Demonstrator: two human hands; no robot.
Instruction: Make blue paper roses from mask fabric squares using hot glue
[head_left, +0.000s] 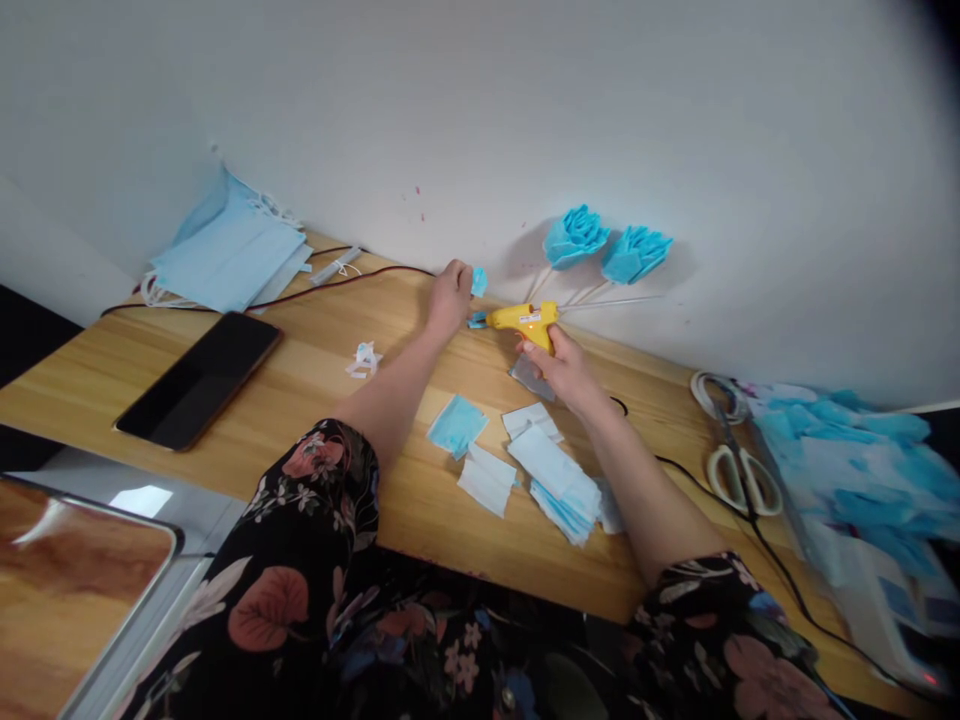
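My right hand (564, 368) grips a yellow hot glue gun (529, 321), its nozzle pointing left and a clear glue stick (609, 303) jutting from its back. My left hand (451, 292) is closed at the nozzle side, fingers pinched on a small piece of blue mask fabric (478, 282). Another bit of blue fabric (477, 320) shows right at the nozzle tip; whether it is the same piece I cannot tell. Behind the gun, two blue fabric flowers (576, 238) on thin sticks lean against the wall. Cut fabric squares (457, 426) and a stack of strips (559, 480) lie between my forearms.
A pile of blue face masks (225, 250) lies at the back left, near a dark phone (201, 380). White scraps (364, 360) sit by my left forearm. Scissors (739, 465), a black cord (780, 565) and a bag of blue pieces (855, 450) are at right.
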